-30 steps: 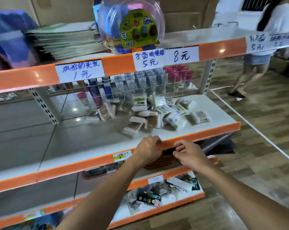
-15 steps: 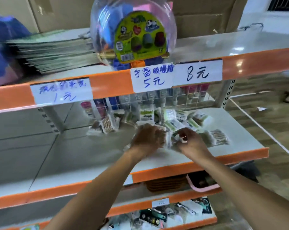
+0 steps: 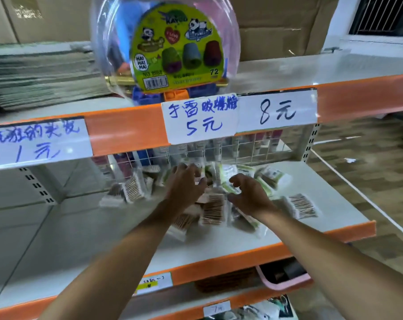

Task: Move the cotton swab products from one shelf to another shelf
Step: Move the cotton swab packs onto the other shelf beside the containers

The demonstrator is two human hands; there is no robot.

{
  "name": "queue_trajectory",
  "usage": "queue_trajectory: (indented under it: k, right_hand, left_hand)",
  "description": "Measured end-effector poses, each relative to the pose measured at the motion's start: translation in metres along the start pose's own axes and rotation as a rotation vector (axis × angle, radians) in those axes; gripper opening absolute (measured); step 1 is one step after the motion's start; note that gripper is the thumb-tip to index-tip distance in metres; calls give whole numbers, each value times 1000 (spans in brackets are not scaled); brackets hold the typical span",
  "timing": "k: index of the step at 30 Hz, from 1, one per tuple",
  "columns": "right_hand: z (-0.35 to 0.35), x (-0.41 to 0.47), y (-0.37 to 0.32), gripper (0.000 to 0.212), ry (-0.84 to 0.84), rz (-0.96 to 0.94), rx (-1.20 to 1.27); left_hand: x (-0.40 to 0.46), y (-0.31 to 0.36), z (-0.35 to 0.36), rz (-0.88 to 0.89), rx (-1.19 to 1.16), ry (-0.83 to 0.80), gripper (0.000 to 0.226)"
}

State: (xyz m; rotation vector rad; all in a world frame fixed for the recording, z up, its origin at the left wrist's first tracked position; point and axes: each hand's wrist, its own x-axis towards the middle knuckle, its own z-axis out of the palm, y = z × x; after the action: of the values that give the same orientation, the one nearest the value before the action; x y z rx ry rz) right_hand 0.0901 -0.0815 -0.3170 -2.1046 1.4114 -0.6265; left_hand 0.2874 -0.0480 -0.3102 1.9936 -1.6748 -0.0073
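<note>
Several small clear packs of cotton swabs (image 3: 213,210) lie in a loose pile on the white middle shelf (image 3: 219,241). One pack (image 3: 301,205) lies apart to the right, and others (image 3: 132,188) lean at the left. My left hand (image 3: 185,185) reaches over the back of the pile, its fingers stretched out onto the green-labelled packs. Just to its right, my right hand (image 3: 249,195) hovers over the pile with fingers spread and loosely bent. Neither hand visibly grips a pack. The picture is blurred by motion.
A wire divider (image 3: 253,146) with bottles behind it closes the back of the shelf. The upper shelf overhangs, carrying a clear toy globe (image 3: 172,49), a stack of flat sheets (image 3: 41,75) and handwritten price labels (image 3: 200,118). A pink basket (image 3: 286,277) sits on the shelf below.
Both hands have moved from the shelf's orange front edge up and back onto the swab pile. The view has come closer and tilted up.
</note>
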Motion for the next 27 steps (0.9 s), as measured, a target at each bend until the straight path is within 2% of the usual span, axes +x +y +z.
queue_trajectory:
  k: [4,8,12,16,19,22,27]
  right_hand:
    - [8,22,0,53,-26,-23,-61]
    - [15,44,-2,63,-26,8,-106]
    - [22,60,-3,72,12,13,-157]
    - [32,76,3,79,37,-23,-193]
    - [41,84,6,90,-48,-28,-225]
    - [45,87,8,101,-100,-20,-233]
    - [33,87,13,91,-73,-22,-263]
  left_hand:
    - [14,-4,4,-38,69,-64,44]
    - [26,4,1,-87,45,-112,66]
    - [35,16,4,-122,6,-198,77]
    - [45,-3,23,-180,7,-183,75]
    - [45,-12,26,-199,-70,-179,68]
    - [45,-26,17,-216,-87,-191,76]
    - [43,-53,1,-267,-34,-305,72]
